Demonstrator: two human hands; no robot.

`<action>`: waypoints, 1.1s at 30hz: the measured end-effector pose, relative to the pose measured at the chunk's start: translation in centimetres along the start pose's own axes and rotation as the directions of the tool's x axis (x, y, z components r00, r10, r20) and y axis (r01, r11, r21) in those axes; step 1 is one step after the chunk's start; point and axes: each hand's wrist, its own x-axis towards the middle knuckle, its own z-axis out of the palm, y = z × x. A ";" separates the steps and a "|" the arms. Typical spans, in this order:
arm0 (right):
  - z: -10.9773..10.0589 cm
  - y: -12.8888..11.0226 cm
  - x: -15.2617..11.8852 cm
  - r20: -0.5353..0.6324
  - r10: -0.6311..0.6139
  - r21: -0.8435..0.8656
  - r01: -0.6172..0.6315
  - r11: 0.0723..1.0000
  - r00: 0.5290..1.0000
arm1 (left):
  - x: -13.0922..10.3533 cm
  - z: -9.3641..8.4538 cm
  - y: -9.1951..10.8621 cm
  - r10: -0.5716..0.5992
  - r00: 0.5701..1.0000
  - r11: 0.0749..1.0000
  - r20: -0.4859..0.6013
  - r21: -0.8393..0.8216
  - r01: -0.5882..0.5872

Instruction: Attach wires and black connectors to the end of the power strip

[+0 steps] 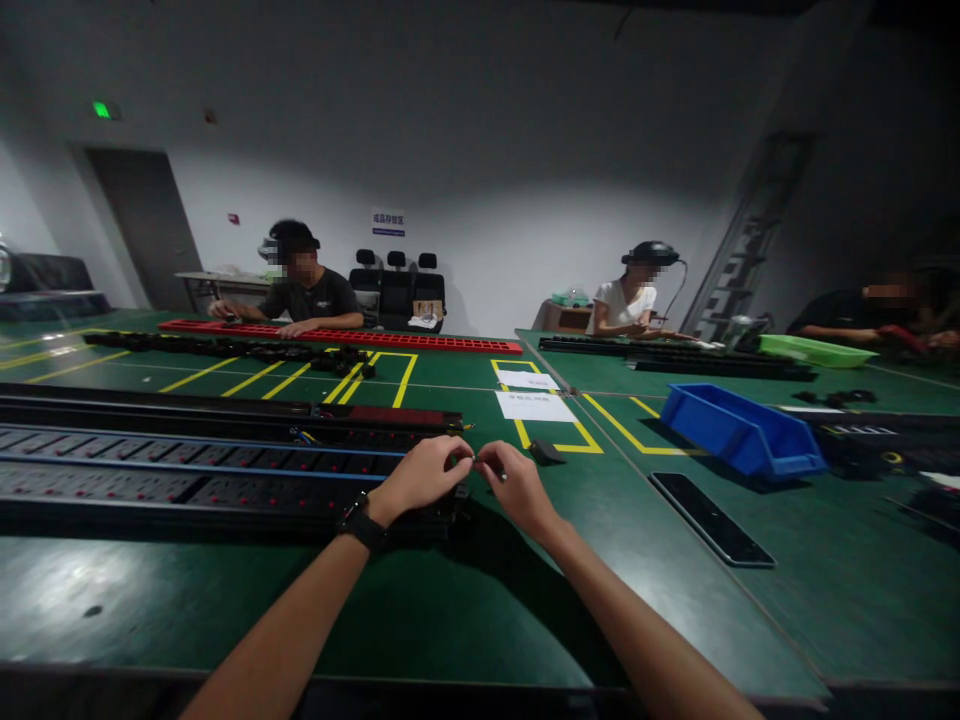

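Observation:
My left hand (pixel 426 474), with a black watch on the wrist, is closed in a pinch over the right end of the long black socket strips (pixel 247 490). Facing it, my right hand (pixel 519 488) pinches too, its fingertips almost meeting those of the left. Something tiny and light shows between the fingertips, too small to name. Rows of outlets with red dots run along the strips, with blue lines between them. A dark curved piece (pixel 547 453) lies just beyond my right hand.
On the right are a blue bin (pixel 742 430) and a phone (pixel 709 518). White paper sheets (pixel 536 406) lie ahead. A red slotted rail (pixel 420 341), dark parts (pixel 240 350) and a green tray (pixel 817 351) are farther off. Several people sit across the green table (pixel 600 580).

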 end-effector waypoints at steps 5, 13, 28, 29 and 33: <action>0.2 -0.7 -0.3 0.006 -0.016 0.000 0.016 1.000 1.000 | 0.0 0.1 0.0 0.003 1.000 0.998 0.022 -0.062 -0.002; -0.4 -0.1 -0.1 -0.088 -0.014 -0.020 0.013 1.000 0.996 | 2.2 -2.2 -2.8 -0.269 0.958 0.922 -0.099 0.260 0.286; -0.5 0.0 -0.2 0.003 0.034 -0.091 -0.034 0.995 0.999 | 3.7 0.2 -5.1 -0.357 0.929 0.862 -0.098 0.349 0.368; -0.5 -0.1 -0.2 0.011 0.033 -0.096 -0.032 0.995 0.999 | 3.7 0.2 -5.2 -0.362 0.927 0.857 -0.102 0.355 0.374; -0.6 -0.3 -0.2 0.032 0.024 -0.113 -0.021 0.993 0.999 | 3.7 0.3 -5.4 -0.348 0.932 0.869 -0.098 0.341 0.360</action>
